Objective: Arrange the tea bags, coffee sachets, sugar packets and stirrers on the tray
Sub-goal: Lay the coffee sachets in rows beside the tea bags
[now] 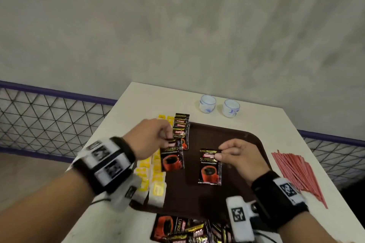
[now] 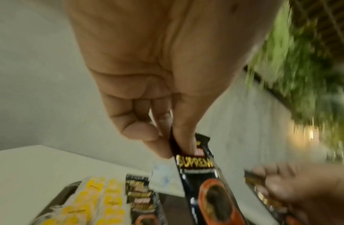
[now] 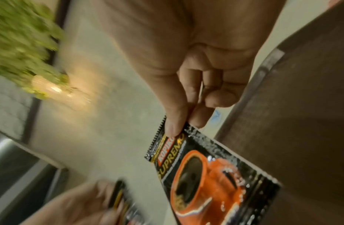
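Note:
A dark brown tray [image 1: 243, 140] lies on the white table. My left hand [image 1: 152, 140] pinches the top of a black-and-red coffee sachet [image 1: 172, 157] above the tray's left part, beside a row of overlapping coffee sachets [image 1: 180, 124]. My right hand [image 1: 240, 154] pinches the top edge of another coffee sachet [image 1: 209, 167] over the tray's middle. In the left wrist view the thumb and finger hold the sachet [image 2: 207, 175]; in the right wrist view the right hand's sachet [image 3: 207, 172] hangs tilted. Yellow-tagged tea bags [image 1: 156, 173] lie in columns along the tray's left edge.
Red stirrers [image 1: 296, 171] lie in a loose heap on the table to the right of the tray. A pile of coffee sachets [image 1: 183, 229] sits at the near table edge. Two small white cups [image 1: 219, 106] stand behind the tray. A mesh fence [image 1: 49, 116] runs behind the table.

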Demonstrator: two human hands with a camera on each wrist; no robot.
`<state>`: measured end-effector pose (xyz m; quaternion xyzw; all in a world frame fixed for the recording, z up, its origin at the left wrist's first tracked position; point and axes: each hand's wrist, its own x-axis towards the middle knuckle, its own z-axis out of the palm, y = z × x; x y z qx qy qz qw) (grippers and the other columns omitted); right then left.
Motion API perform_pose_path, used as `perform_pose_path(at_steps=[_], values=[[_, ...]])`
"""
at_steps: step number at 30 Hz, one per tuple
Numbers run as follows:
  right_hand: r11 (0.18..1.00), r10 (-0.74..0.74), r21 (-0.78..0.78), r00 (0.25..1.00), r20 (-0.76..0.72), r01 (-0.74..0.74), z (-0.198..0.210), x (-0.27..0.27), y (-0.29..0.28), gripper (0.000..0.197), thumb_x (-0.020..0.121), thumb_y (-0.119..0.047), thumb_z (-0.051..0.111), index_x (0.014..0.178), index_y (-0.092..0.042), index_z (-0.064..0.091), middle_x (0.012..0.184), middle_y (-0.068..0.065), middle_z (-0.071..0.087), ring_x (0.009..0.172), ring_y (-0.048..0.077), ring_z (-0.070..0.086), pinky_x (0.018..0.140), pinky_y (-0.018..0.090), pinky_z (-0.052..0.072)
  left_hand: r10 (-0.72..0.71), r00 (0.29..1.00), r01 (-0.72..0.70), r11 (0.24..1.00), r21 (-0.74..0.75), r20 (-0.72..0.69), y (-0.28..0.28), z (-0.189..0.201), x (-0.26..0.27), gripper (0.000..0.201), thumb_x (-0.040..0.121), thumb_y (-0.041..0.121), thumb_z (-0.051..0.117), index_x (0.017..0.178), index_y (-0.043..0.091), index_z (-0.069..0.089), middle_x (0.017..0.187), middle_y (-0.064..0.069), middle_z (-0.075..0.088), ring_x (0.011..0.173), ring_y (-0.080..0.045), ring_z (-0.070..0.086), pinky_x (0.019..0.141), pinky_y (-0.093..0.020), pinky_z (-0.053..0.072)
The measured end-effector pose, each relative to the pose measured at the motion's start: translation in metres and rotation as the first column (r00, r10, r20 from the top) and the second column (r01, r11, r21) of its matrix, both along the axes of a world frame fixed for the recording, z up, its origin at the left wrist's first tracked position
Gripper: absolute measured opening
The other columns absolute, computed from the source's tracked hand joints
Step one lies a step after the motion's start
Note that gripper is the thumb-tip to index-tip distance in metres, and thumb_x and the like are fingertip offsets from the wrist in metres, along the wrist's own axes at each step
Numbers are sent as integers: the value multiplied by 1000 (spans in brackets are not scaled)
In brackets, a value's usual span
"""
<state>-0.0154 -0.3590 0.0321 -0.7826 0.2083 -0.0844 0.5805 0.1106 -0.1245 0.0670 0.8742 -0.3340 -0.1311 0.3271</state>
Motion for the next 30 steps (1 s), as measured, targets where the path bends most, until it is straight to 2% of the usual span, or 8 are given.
perform_pose_path(at_steps=[3,7,12,15,19,24,28,30], values=[[1000,-12,-2,1000,-27,12,-15,35,-2,21,67,2,81,74,-9,64,57,6,64,50,11,59,47,21,43,-14,1000,13,996,85,20,-50,-18,32,23,77,0,69,82,21,61,75,8,59,75,-11,58,68,-20,42],[999,13,41,994,-112,-8,-38,69,-3,21,69,-2,82,75,-11,64,55,-1,65,50,9,59,47,20,43,-17,998,6,983,185,59,-85,-44,59,17,80,1,67,93,11,65,89,-2,64,93,-17,63,79,-24,47],[999,42,1,982,-181,-43,-60,94,2,21,72,-2,80,74,-13,62,61,0,61,52,9,59,46,18,43,-23,995,-7,957,289,99,-93,-60,82,15,80,2,67,91,12,69,78,5,62,93,-15,64,71,-20,42],[1000,19,-10,982,-188,-21,-69,106,9,23,71,-2,81,72,-14,61,59,-1,60,50,9,58,44,17,43,-13,993,-20,963,269,119,-92,-67,90,18,79,0,62,79,17,68,64,14,55,83,-14,65,66,-21,41],[998,-13,-61,980,-196,1,-73,123,19,27,69,-3,83,70,-14,59,61,1,61,49,11,59,47,21,44,-4,992,-29,965,262,123,-93,-73,96,22,78,1,62,72,22,65,64,13,57,80,-12,66,64,-23,44],[984,-61,-178,972,-228,21,-68,123,29,31,65,-12,87,70,-18,57,66,-1,60,59,15,58,63,31,53,44,990,-70,978,198,132,-87,-65,96,15,76,18,75,84,22,63,89,5,62,88,-16,61,79,-31,50],[932,-23,-362,989,-148,-32,-37,92,25,24,72,-20,82,81,-19,60,69,-7,58,61,6,54,60,18,44,45,983,-57,996,63,176,-49,-34,66,15,81,31,70,91,25,60,84,13,56,82,-13,57,75,-29,45],[880,120,-437,978,-169,-184,-14,60,24,22,75,-24,80,86,-24,60,71,-9,59,60,2,52,58,13,41,-17,985,6,998,63,170,-17,-20,27,18,80,38,69,91,27,60,79,16,55,75,-8,54,73,-29,46]])
